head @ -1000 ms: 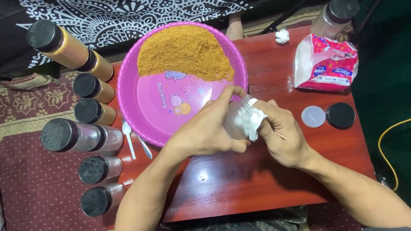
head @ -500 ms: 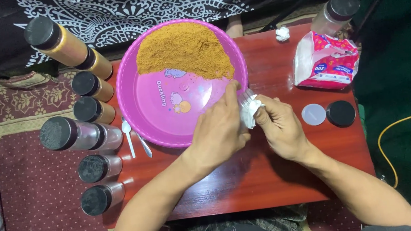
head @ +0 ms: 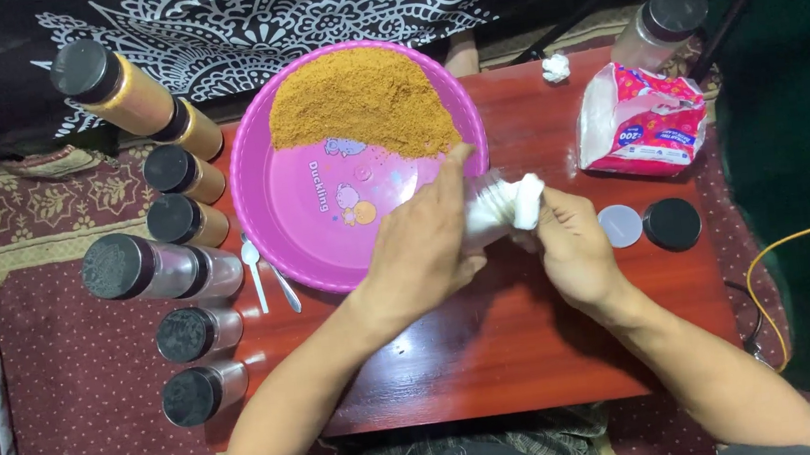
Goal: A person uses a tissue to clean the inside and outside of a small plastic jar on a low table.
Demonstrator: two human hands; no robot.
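Both forearms extend from the near edge of the red wooden table (head: 496, 347) toward its middle. The left hand (head: 422, 251) lies palm down, fingers curled around a small clear jar (head: 483, 218), gripping it; the jar sits just beside the near right rim of the pink basin (head: 277, 230). The right hand (head: 576, 251) pinches a white tissue (head: 521, 198) against the jar's mouth, fingers closed on it. Compared with half a second ago, the left hand has shifted left, exposing more of the jar and tissue. A clear lid (head: 621, 225) and a black lid (head: 672, 224) lie near the right edge. Brown powder (head: 358, 98) fills the basin's far half.
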